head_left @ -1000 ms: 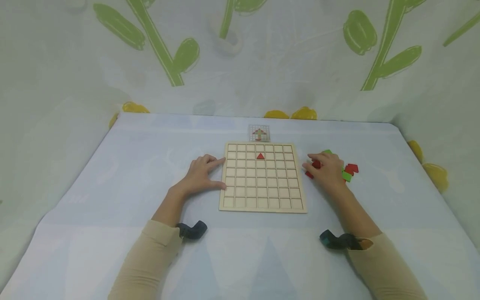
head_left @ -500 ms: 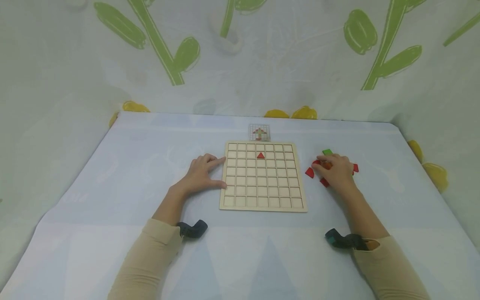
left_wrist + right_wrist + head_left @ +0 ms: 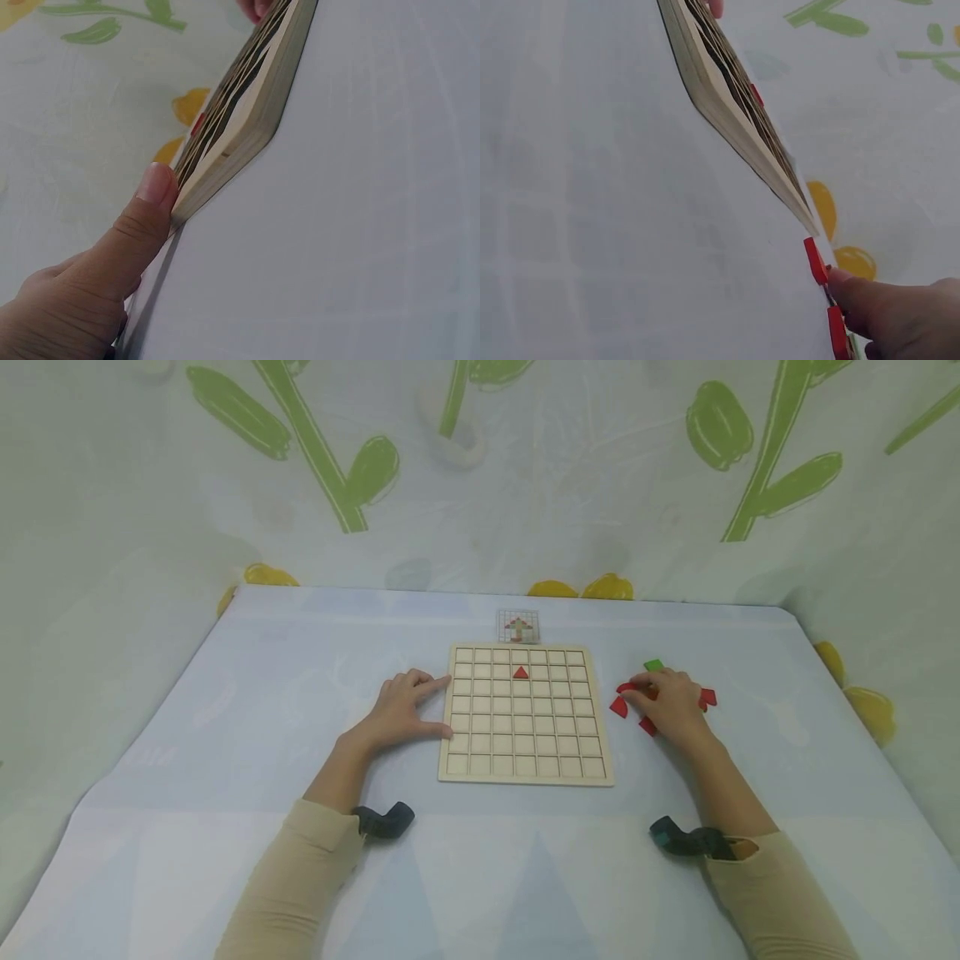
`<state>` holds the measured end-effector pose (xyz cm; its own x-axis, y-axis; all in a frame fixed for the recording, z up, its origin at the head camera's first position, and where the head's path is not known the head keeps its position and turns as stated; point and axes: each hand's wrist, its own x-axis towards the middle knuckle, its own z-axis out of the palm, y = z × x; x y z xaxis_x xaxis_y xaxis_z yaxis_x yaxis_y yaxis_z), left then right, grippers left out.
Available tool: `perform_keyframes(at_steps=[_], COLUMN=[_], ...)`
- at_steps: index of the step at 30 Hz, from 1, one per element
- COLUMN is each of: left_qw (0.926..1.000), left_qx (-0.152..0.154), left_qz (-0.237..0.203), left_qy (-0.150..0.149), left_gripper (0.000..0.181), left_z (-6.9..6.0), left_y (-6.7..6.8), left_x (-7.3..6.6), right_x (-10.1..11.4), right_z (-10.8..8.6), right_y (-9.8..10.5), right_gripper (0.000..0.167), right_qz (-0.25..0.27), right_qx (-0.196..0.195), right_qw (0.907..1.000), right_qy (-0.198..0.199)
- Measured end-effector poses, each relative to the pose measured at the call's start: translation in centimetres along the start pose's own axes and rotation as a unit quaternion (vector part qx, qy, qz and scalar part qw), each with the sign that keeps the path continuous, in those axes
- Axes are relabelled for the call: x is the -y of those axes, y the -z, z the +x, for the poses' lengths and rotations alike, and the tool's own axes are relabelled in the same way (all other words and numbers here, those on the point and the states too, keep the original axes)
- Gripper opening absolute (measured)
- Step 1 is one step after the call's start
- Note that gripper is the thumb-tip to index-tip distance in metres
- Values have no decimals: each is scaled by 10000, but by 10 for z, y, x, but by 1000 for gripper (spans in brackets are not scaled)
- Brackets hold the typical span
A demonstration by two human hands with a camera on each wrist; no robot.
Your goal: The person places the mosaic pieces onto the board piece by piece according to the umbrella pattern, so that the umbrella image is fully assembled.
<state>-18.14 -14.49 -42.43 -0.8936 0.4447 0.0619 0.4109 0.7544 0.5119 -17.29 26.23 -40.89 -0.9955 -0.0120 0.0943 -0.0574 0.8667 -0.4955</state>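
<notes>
Your left hand (image 3: 397,714), spread wide, touches the wooden grid board (image 3: 523,724); your right hand (image 3: 675,708) curves over red tiles (image 3: 619,707); if it grips one, I cannot tell.

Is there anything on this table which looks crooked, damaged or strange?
Nothing stands out. The wooden board looks flat and undamaged, with the red triangle on it. Loose pieces lie scattered beside the board, some partly hidden by the right hand.

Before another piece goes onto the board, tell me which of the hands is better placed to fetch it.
Probably the right hand: it is among the loose red pieces beside the board. The left hand touches the board's opposite edge, with the board between it and those pieces.
</notes>
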Motion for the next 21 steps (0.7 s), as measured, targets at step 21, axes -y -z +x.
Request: perform_keyframes(at_steps=[21], left_qw=[10000], left_qx=[10], left_qz=[49], left_qy=[-53], left_gripper=[89], left_z=[0], left_y=[-1], left_x=[1], right_x=[31], right_z=[16], right_y=[-10], right_gripper=[37], right_qz=[546], right_qx=[167], right_qw=[9978], right_qy=[324])
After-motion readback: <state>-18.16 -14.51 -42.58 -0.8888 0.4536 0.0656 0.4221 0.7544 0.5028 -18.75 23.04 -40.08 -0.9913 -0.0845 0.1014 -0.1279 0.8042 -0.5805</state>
